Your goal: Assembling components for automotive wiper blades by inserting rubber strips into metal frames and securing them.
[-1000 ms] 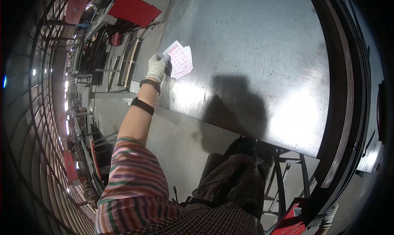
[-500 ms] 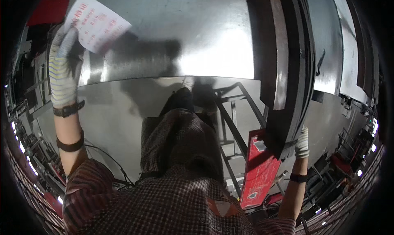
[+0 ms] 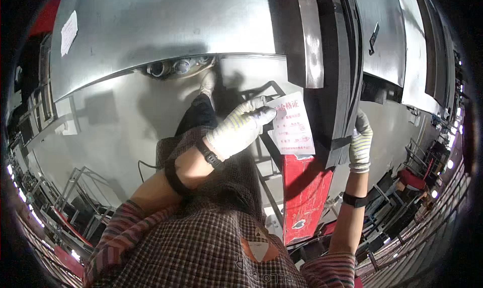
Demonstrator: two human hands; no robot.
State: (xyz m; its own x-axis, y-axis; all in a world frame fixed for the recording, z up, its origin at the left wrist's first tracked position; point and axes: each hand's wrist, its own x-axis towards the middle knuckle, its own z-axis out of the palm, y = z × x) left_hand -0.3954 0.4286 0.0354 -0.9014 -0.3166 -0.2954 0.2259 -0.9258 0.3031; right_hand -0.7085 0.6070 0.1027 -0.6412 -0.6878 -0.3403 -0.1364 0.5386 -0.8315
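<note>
A white paper slip with red print and handwriting is pinched in my left hand, which wears a striped work glove. The slip lies against the left side of a stack of long dark strips, just above a red metal plate. My right hand, in a matching glove, is closed at the right edge of the stack near its close end. Part of its grip is hidden by the strips.
A large shiny metal sheet spans the far side, with another white paper on its left. A black tool rests on the metal surface at right. A dark metal frame stands left of the red plate.
My left hand has swung from the far left to the strip stack with the slip in it. My right hand stays at the stack's edge. The view has shifted.
</note>
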